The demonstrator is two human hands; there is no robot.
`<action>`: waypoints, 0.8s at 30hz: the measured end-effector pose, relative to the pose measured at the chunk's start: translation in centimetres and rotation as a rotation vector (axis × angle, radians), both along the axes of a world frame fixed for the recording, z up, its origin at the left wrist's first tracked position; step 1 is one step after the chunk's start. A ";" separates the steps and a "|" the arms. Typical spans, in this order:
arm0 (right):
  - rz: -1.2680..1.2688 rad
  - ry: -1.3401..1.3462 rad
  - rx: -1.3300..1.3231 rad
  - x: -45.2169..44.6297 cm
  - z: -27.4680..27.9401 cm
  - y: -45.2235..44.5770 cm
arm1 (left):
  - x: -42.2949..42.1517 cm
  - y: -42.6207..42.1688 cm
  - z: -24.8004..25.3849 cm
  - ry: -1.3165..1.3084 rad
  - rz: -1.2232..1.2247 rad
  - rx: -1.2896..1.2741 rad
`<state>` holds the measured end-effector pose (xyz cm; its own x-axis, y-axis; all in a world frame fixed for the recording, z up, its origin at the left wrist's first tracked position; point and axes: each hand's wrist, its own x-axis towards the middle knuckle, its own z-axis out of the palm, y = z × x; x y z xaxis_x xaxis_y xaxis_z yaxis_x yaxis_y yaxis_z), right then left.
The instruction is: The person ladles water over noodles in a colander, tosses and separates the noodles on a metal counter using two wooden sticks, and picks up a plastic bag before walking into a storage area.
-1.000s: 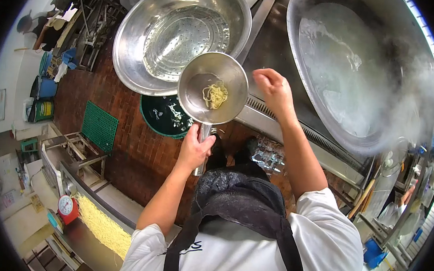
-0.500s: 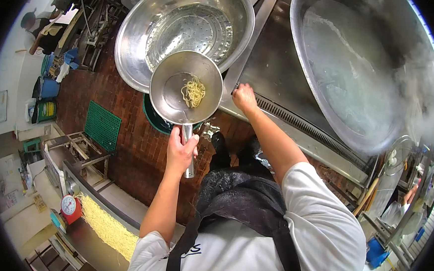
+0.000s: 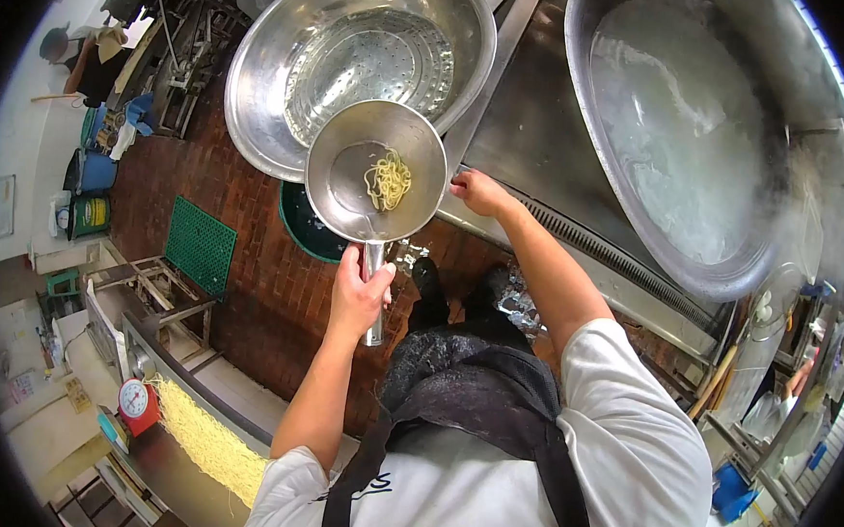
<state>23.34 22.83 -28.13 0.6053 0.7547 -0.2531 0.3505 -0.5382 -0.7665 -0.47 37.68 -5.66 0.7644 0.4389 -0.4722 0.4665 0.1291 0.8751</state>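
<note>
My left hand point(image 3: 360, 296) is wrapped around the tubular handle of a round metal pan point(image 3: 335, 186). A small clump of yellowish noodles point(image 3: 388, 179) lies inside, toward the pan's right side. My right hand point(image 3: 482, 192) is closed, its fingertips curled at the stove's front edge, close beside the pan's rim. What those fingers grip, if anything, is hidden. Behind the pan, partly covered by it, is a wide metal basin point(image 3: 259, 80) with a perforated bottom. To the right, a large pot point(image 3: 681, 134) of cloudy, steaming water is set in the stove point(image 3: 537, 116).
Below the basin stands a dark green tub point(image 3: 299, 227). A green mat point(image 3: 199, 247) lies on the brick floor. At lower left, a red scale point(image 3: 138, 404) sits beside a heap of noodles point(image 3: 208, 444). Another person point(image 3: 96, 70) is at upper left. The floor looks wet near my feet.
The pan has shifted slightly right with the noodles in it, bringing its rim up to my right hand. My right hand has turned and moved slightly down. Steam over the pot has thinned.
</note>
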 end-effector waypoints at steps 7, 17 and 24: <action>-0.321 -0.250 0.110 -2.9 0.8 -4.3 | 0.6 -0.2 -0.1 -0.002 -0.038 0.012; -0.835 0.014 0.622 1.2 19.5 -6.3 | 1.2 -1.2 0.1 0.014 -0.131 0.029; -0.054 -0.207 0.541 -2.4 25.2 1.7 | 1.9 -1.9 1.2 0.049 -0.129 0.050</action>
